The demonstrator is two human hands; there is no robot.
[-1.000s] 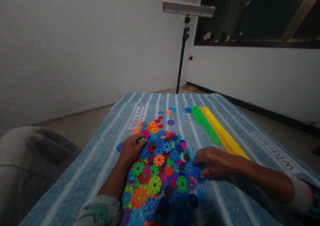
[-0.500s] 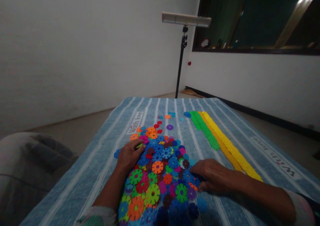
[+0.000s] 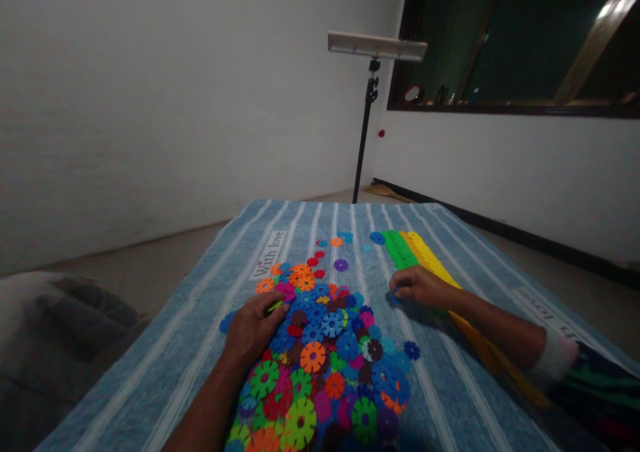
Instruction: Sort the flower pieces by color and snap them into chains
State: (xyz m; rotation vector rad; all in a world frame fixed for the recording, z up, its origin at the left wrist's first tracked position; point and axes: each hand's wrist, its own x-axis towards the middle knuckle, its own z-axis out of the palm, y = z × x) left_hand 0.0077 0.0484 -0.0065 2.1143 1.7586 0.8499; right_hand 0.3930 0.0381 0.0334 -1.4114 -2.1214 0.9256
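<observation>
Plenty of bare room on the blue striped cloth (image 3: pixel 195 352): a wide strip left of the pile, and a lane between the pile and the colour rows. The far edge sits just past a few loose discs, with a light stand (image 3: pixel 367 119) on the floor beyond it.

The heap of flat, notched plastic discs (image 3: pixel 325 359) is mixed colours, overlapping and spread near the front. The left hand (image 3: pixel 253 329) rests palm-down on its left edge, fingers curled. A lime sliver (image 3: pixel 274 305) shows at the fingertips, but I can't tell if it's actually gripped.

The right hand (image 3: pixel 423 287) is out in the lane, fingertips bunched together, pinching a small blue disc (image 3: pixel 395 299) down at the cloth, just beside the green row (image 3: pixel 399 249). The yellow row (image 3: pixel 425 252) runs alongside it, touching.
</observation>
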